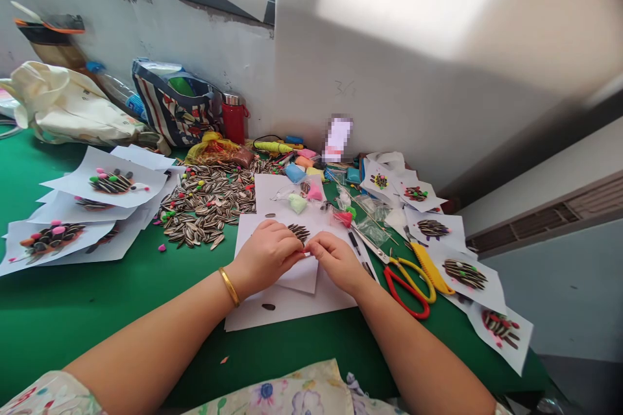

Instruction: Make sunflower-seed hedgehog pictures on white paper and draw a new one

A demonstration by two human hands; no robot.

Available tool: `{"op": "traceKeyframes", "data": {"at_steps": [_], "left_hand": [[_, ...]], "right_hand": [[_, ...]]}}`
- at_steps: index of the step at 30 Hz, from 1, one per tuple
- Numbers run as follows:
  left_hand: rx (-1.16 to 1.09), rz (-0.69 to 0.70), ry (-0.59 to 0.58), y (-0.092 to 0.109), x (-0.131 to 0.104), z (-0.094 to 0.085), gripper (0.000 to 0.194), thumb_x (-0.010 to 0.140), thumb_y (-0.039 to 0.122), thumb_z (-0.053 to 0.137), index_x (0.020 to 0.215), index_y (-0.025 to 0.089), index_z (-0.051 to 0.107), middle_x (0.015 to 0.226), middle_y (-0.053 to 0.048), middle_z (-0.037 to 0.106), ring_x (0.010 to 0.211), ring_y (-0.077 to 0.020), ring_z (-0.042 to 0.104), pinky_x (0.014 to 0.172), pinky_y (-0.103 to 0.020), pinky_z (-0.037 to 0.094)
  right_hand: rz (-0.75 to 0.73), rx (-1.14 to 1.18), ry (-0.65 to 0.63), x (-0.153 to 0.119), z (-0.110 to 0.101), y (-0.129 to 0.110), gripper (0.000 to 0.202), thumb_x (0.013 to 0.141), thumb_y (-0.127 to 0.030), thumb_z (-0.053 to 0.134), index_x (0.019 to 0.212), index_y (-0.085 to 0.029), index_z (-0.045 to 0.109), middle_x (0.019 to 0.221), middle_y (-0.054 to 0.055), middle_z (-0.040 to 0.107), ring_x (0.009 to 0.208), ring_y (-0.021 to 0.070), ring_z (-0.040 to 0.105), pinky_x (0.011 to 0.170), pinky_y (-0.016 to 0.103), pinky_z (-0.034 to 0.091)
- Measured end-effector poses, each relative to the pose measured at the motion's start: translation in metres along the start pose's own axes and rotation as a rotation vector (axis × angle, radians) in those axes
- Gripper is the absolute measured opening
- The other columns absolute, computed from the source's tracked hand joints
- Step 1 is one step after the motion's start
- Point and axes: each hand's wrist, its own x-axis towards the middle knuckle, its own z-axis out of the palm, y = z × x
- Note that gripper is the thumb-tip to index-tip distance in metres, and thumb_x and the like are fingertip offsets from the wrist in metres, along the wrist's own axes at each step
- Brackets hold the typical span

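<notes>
My left hand (270,253), a gold bangle at its wrist, meets my right hand (335,259) above the white paper in the middle. Both hands are closed, fingertips pinched together around a tiny red bit of modelling clay (306,250), mostly hidden by the fingers. Just behind them, a cluster of striped sunflower seeds (298,232) lies on the sheet of paper (302,275). One loose seed (268,307) rests near the front of the lower sheet. Beyond the hands are bags of soft clay, among them a pale green one (296,203) and a pink one (315,191).
A heap of sunflower seeds (209,201) spreads at the left behind my hands. Scissors (409,282) and a yellow cutter (431,269) lie at the right. Seed pictures on paper (121,185) are stacked left, with more (479,272) along the right edge. A red flask (233,120) stands behind.
</notes>
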Motion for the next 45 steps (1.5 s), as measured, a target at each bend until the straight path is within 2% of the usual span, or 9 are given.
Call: {"op": "traceKeyframes", "data": {"at_steps": [7,31,38,45], "left_hand": [[0.053,0.007,0.009,0.0007,0.0003,0.0001,0.024,0.097,0.028,0.051,0.077,0.019,0.061,0.074,-0.002,0.066,0.073,-0.0167,0.057,0.078,-0.035,0.040],[0.019,0.007,0.012,0.0017,-0.0012,0.0031,0.016,0.096,0.028,0.053,0.084,0.020,0.060,0.080,-0.002,0.067,0.080,-0.0180,0.057,0.083,-0.036,0.040],[0.014,0.044,-0.002,0.0012,-0.0005,0.0036,0.013,0.095,0.022,0.051,0.088,0.020,0.061,0.083,-0.002,0.067,0.083,-0.0180,0.056,0.086,-0.037,0.041],[-0.012,0.026,-0.008,0.0053,0.0006,0.0036,0.011,0.091,0.016,0.052,0.084,0.019,0.060,0.081,-0.002,0.066,0.080,-0.0179,0.054,0.085,-0.037,0.042]], "right_hand": [[0.094,0.042,-0.006,0.0000,0.0043,-0.0041,0.016,0.087,-0.033,0.062,0.080,-0.019,0.065,0.080,0.001,0.063,0.075,0.0151,0.055,0.069,0.028,0.043],[0.129,0.037,0.001,0.0013,0.0060,-0.0033,0.008,0.079,-0.024,0.058,0.077,-0.019,0.064,0.078,0.000,0.061,0.072,0.0145,0.053,0.067,0.027,0.042],[0.140,0.026,0.010,0.0010,0.0059,-0.0014,0.006,0.078,-0.023,0.058,0.077,-0.020,0.063,0.078,0.000,0.061,0.072,0.0146,0.053,0.067,0.027,0.042],[0.107,-0.007,0.026,0.0009,0.0050,0.0001,0.005,0.078,-0.022,0.058,0.076,-0.020,0.062,0.077,0.000,0.061,0.073,0.0146,0.054,0.068,0.027,0.043]]}}
